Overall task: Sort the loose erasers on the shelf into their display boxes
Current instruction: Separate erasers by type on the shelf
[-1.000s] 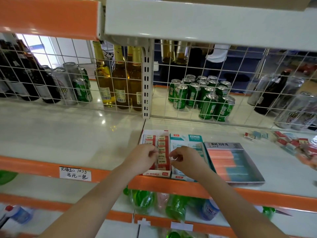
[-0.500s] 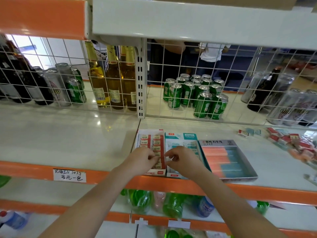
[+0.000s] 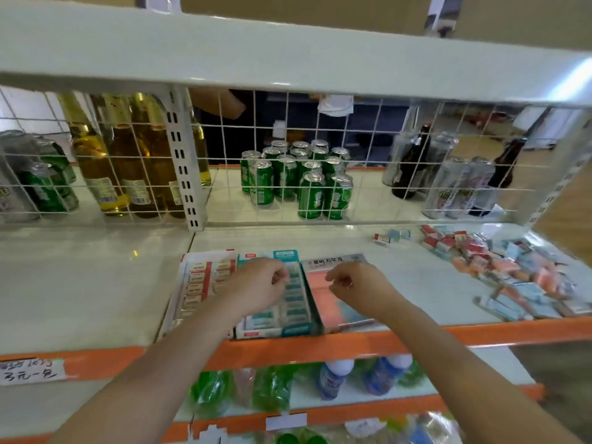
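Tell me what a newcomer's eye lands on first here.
Two hands, the left hand and right hand, hover with loosely curled fingers over three display boxes at the shelf's front edge. To the right lies a jumbled pile of loose erasers; behind the wire grid stand green cans.

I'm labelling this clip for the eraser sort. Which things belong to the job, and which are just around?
Job: red display box; teal display box; grey display box; loose erasers.
Just around: green cans; glass bottles; price label; plastic bottles.
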A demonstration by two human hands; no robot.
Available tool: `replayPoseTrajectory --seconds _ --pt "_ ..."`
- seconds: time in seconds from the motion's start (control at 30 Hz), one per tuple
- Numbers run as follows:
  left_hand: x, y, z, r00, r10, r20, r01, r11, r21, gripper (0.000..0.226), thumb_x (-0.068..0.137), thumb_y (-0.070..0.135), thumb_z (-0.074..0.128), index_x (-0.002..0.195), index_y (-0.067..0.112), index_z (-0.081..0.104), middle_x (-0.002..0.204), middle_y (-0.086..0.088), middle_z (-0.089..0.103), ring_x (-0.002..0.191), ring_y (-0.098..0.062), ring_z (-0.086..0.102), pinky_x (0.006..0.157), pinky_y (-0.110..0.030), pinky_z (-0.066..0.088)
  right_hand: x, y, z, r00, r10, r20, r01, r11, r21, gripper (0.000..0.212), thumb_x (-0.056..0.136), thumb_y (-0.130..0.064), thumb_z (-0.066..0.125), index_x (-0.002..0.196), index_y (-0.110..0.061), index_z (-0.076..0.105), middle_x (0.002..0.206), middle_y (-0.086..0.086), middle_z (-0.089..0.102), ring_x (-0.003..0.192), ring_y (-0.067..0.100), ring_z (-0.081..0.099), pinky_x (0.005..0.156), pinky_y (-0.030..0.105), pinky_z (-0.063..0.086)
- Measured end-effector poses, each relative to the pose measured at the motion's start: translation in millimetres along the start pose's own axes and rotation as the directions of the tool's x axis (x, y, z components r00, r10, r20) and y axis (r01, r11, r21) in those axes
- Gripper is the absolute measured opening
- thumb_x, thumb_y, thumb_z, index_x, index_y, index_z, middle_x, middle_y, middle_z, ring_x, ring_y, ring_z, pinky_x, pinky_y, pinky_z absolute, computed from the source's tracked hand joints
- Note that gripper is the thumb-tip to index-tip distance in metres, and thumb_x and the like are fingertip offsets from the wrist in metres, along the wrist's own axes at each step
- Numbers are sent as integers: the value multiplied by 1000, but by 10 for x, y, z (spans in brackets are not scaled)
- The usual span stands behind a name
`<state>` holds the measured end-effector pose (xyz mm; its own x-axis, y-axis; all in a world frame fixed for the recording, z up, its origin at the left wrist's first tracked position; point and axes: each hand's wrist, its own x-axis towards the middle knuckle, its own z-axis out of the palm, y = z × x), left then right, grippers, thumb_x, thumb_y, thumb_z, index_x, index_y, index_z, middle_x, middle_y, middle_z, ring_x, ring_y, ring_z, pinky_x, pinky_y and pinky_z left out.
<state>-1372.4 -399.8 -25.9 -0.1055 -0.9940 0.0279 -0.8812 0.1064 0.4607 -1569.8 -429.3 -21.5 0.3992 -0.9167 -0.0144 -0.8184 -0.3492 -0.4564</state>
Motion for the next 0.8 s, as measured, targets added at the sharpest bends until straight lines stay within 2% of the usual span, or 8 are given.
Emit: replayPoseTrajectory --seconds 0.1,0.23,0.33,0.53,0.8 --pt "193 313 161 999 47 27 -49 997 56 18 93 26 50 101 17 64 103 0 63 93 -15 57 80 -31 47 -99 310 -178 998 58 -40 -59 998 -15 26 88 -14 53 110 -13 66 108 5 65 100 20 59 82 22 41" --pt "365 742 398 986 158 57 -160 986 41 18 93 25 50 102 19 64 101 6 60 89 -11 55 82 -28 47 -256 745 -379 992 118 -47 -120 991 -53 26 88 -12 52 109 -10 65 108 7 64 101 22 57 82 24 42" --pt "491 1029 582 970 217 108 -220 975 14 22 94 24 49 112 19 60 113 5 58 95 -8 51 84 -24 41 -385 1070 -500 985 161 -68 -165 985 -50 26 88 -14 53 111 -14 65 109 5 62 101 19 57 84 22 41" --pt "779 1529 985 942 276 193 -292 955 61 48 90 20 51 137 24 40 134 -2 44 121 -20 45 100 -33 38 -657 1694 -734 964 244 -106 -253 965 -73 28 90 -17 54 117 -15 61 112 4 60 103 18 55 81 20 38" --pt "1084 2132 1470 906 336 256 -374 920 117 50 92 26 48 140 23 37 142 -3 40 127 -22 39 105 -33 34 -892 2398 -1040 903 378 -204 -397 916 -59 34 86 -14 57 120 -15 60 127 3 58 115 19 54 89 24 40"
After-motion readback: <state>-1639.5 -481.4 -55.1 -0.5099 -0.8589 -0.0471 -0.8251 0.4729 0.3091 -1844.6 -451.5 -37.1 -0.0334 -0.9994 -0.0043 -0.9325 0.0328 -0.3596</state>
